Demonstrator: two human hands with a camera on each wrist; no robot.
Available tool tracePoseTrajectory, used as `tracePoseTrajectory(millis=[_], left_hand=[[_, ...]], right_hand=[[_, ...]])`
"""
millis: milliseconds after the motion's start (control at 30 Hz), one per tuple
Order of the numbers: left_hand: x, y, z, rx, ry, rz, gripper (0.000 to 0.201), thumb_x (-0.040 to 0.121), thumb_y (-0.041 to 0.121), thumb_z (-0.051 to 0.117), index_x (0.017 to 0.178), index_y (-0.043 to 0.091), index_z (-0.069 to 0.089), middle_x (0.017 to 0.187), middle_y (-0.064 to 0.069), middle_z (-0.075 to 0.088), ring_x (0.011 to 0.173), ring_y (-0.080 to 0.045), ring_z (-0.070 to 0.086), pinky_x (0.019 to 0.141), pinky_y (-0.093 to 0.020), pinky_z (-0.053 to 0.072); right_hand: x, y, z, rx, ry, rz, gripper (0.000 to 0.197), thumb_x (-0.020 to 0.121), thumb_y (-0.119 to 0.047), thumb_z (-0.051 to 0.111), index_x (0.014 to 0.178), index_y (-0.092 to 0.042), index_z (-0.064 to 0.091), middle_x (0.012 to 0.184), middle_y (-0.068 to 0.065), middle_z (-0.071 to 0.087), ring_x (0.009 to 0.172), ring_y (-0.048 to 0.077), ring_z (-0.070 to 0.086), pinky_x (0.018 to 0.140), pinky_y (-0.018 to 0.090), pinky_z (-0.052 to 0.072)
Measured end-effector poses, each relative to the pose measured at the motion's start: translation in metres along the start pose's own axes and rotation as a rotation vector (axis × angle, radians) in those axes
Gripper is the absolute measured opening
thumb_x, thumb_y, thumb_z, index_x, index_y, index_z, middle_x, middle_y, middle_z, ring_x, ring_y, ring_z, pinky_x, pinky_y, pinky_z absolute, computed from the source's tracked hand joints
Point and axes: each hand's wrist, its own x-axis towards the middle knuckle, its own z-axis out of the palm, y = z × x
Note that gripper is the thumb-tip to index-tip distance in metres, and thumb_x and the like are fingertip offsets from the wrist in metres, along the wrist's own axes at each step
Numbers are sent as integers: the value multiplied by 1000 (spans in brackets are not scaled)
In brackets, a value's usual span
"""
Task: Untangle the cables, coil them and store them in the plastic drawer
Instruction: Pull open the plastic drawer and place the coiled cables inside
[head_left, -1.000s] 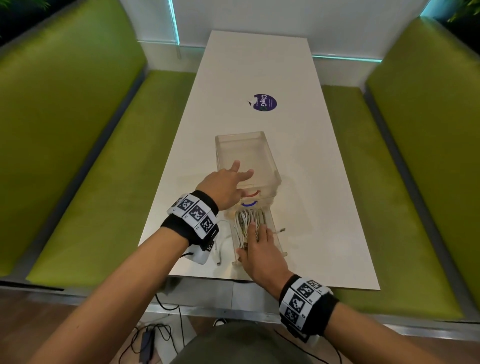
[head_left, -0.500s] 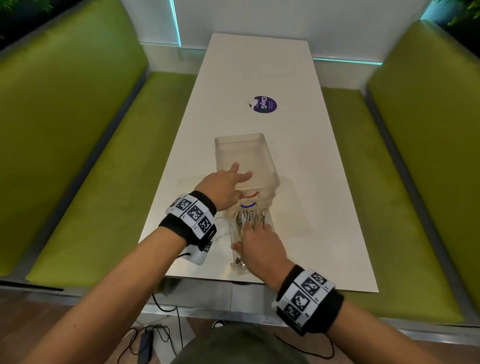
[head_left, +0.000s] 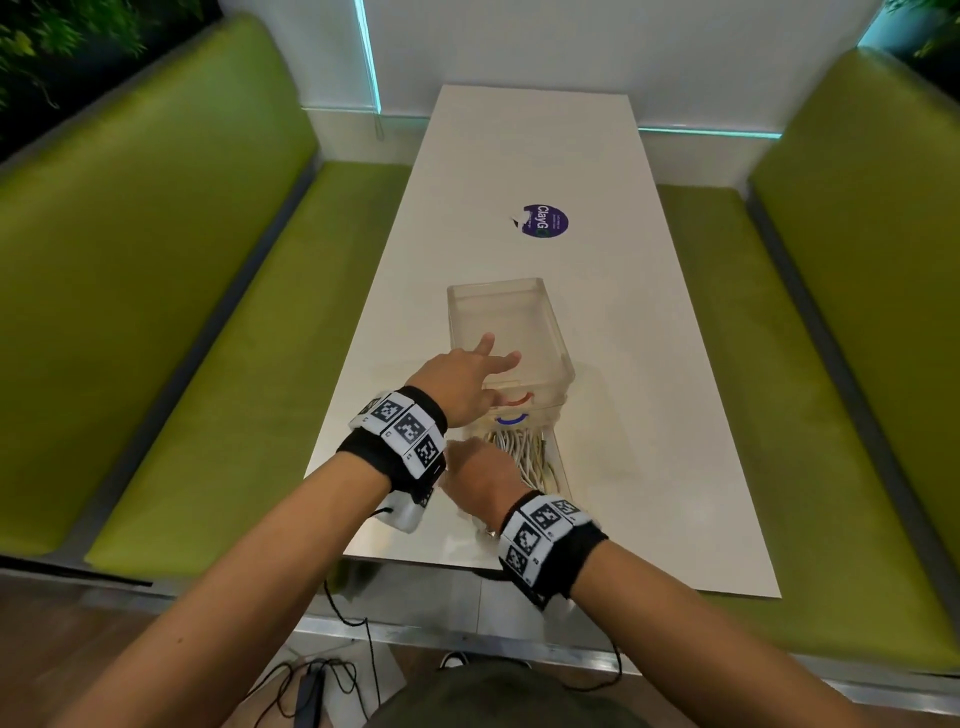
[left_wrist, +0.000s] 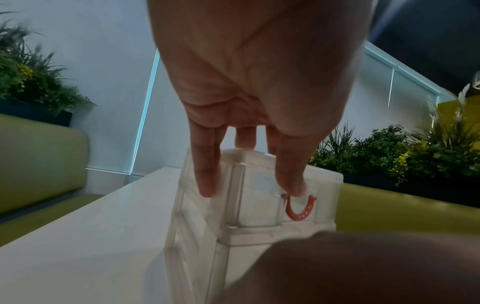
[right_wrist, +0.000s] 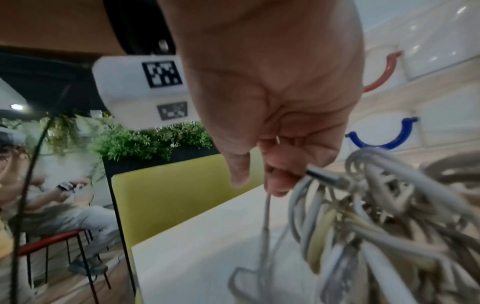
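Note:
A clear plastic drawer unit (head_left: 506, 322) stands on the white table (head_left: 649, 415), with a red handle (left_wrist: 298, 211) above a blue handle (right_wrist: 381, 139). Its lowest drawer (head_left: 560, 470) is pulled out toward me and holds a bundle of white cables (head_left: 524, 452). My left hand (head_left: 467, 382) lies on top of the unit, its fingers (left_wrist: 205, 174) straight and pressing on the front corner. My right hand (head_left: 480, 473) is at the drawer's left side. In the right wrist view its fingers (right_wrist: 275, 181) curl round a cable with a metal plug in the cable bundle (right_wrist: 376, 205).
A round purple sticker (head_left: 545, 221) lies on the table beyond the unit. Green benches (head_left: 182, 364) (head_left: 831, 364) flank the table. Black leads (head_left: 311, 686) trail on the floor below the near table edge. A seated person (right_wrist: 52, 205) is far behind.
My right hand, flat on the cables before, has slid to the drawer's left side and curled its fingers round them. The left hand has stayed on top of the unit.

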Motion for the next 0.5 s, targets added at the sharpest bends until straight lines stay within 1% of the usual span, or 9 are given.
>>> tracePoseTrajectory(millis=[33, 100, 167, 200, 267, 333, 400, 433, 500], left_hand=[[0, -1, 0, -5, 0, 0, 58, 96, 34, 51, 148, 38, 25, 161, 0, 7, 138, -30, 36, 109, -40, 32], [0, -2, 1, -16, 5, 2, 58, 96, 34, 52, 147, 38, 26, 161, 0, 7, 138, -30, 35, 110, -40, 32], [1, -2, 2, -17, 12, 8, 58, 96, 34, 52, 147, 38, 26, 161, 0, 8, 138, -30, 36, 109, -40, 33], [1, -3, 2, -13, 14, 12, 57, 96, 34, 51, 147, 38, 26, 161, 0, 8, 137, -30, 36, 108, -40, 34], [1, -3, 3, 2, 19, 18, 57, 96, 34, 51, 147, 38, 26, 161, 0, 8, 137, -31, 37, 107, -40, 35], [1, -3, 3, 9, 21, 19, 57, 96, 34, 51, 147, 39, 25, 161, -1, 8, 136, -31, 37, 107, -40, 35], [2, -4, 4, 7, 19, 18, 58, 96, 35, 50, 148, 39, 25, 161, -1, 8, 137, -31, 37, 107, -40, 34], [2, -4, 4, 3, 20, 17, 58, 96, 35, 50, 148, 39, 25, 161, -1, 8, 137, -31, 37, 107, -40, 34], [2, -5, 5, -6, 22, 17, 58, 96, 36, 51, 147, 39, 26, 161, 0, 8, 137, -31, 36, 107, -40, 34]], right_hand=[[-2, 5, 1, 33, 11, -4, 31, 96, -27, 48, 116, -3, 52, 111, 18, 61, 100, 34, 61, 83, 40, 51], [-11, 18, 2, 130, 54, -23, 35, 95, -14, 51, 128, -7, 41, 116, 18, 60, 101, 33, 60, 85, 41, 49], [-22, 28, 0, 317, 158, -21, 47, 91, -3, 50, 133, -12, 32, 111, 16, 62, 95, 30, 62, 82, 40, 50], [-26, 33, -1, 412, 221, 0, 45, 91, -3, 48, 131, -13, 31, 106, 14, 62, 91, 27, 63, 79, 40, 51], [-30, 43, -3, 498, 324, 69, 31, 91, -6, 47, 120, -13, 37, 97, 6, 59, 84, 22, 59, 68, 34, 48], [-31, 55, -3, 439, 402, 100, 19, 91, -10, 50, 109, -14, 46, 97, 2, 57, 84, 21, 55, 63, 28, 38], [-32, 68, 3, 355, 430, 97, 18, 92, -14, 53, 109, -13, 53, 109, 5, 55, 92, 24, 55, 70, 28, 38], [-32, 73, 9, 356, 398, 112, 17, 93, -15, 50, 109, -11, 55, 112, 6, 53, 93, 26, 54, 72, 29, 39], [-34, 77, 19, 397, 324, 125, 18, 95, -19, 44, 103, -10, 57, 110, 7, 53, 94, 28, 54, 75, 37, 45]])
